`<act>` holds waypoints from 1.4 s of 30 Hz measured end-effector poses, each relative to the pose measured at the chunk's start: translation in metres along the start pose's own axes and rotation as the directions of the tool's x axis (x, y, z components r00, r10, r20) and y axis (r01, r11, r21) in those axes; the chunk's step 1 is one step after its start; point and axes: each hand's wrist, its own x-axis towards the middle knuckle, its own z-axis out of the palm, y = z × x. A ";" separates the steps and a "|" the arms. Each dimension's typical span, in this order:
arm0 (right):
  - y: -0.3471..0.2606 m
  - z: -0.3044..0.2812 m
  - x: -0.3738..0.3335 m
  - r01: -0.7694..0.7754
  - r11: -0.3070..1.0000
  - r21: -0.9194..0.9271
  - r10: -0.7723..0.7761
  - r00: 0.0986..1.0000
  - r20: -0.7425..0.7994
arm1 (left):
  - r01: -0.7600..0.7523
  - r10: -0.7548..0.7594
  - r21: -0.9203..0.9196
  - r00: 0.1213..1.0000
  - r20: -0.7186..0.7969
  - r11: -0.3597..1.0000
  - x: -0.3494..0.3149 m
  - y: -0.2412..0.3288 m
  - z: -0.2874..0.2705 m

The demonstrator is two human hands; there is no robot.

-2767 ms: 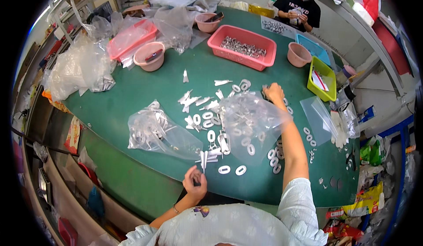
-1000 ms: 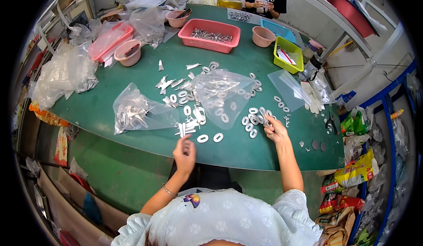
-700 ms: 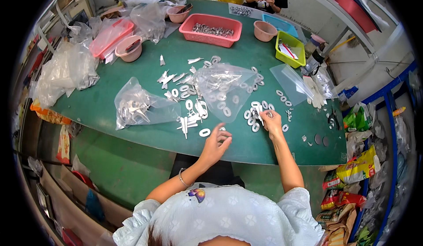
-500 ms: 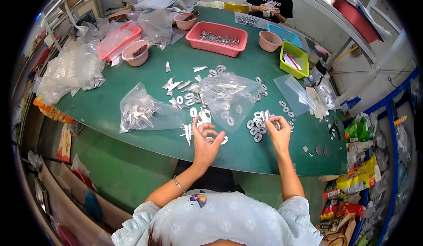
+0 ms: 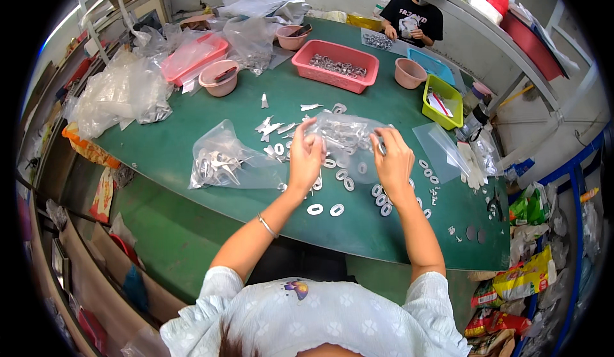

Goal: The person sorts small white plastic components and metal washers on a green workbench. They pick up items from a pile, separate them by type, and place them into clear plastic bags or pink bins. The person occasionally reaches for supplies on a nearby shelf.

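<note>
Seeing two pale oval rings at 6 o'clock from the middle clear bag, near the close edge of the green table. Noting right hand at 4 o'clock, fingers bent by the bag's edge; cannot tell if clamped on anything. Noting left hand at 8 o'clock, thumb and fingers apart. Finding that bag between both. Spotting a pink basket at 12 o'clock, a person at 1.
</note>
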 end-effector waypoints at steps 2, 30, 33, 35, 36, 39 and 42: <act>0.006 -0.006 -0.002 0.104 0.993 -0.054 -0.101 0.994 0.052 | -0.027 0.027 0.007 1.000 0.011 1.000 0.024 0.007 -0.003; -0.095 0.154 0.207 0.635 0.764 0.112 -0.608 0.767 -0.204 | -0.440 0.499 0.257 0.829 -0.251 0.861 0.181 0.141 -0.178; -0.109 0.199 0.182 0.607 0.747 0.271 -0.611 0.788 -0.079 | -0.338 0.392 0.208 0.852 -0.347 0.918 0.162 0.110 -0.228; -0.112 0.203 0.173 0.578 0.700 0.420 -0.605 0.792 -0.082 | -0.323 0.347 0.127 0.865 -0.363 0.938 0.149 0.106 -0.242; -0.109 0.201 0.173 0.563 0.591 0.578 -0.597 0.787 -0.156 | -0.323 0.338 0.104 0.874 -0.348 0.941 0.140 0.107 -0.245; -0.079 0.183 0.173 0.106 0.436 0.894 -0.286 0.958 0.026 | -0.215 0.233 0.090 0.921 -0.313 0.972 0.113 0.112 -0.254; -0.003 0.199 0.156 -0.364 0.507 0.781 0.150 0.930 0.335 | -0.132 0.183 0.173 0.928 -0.325 0.976 0.105 0.117 -0.232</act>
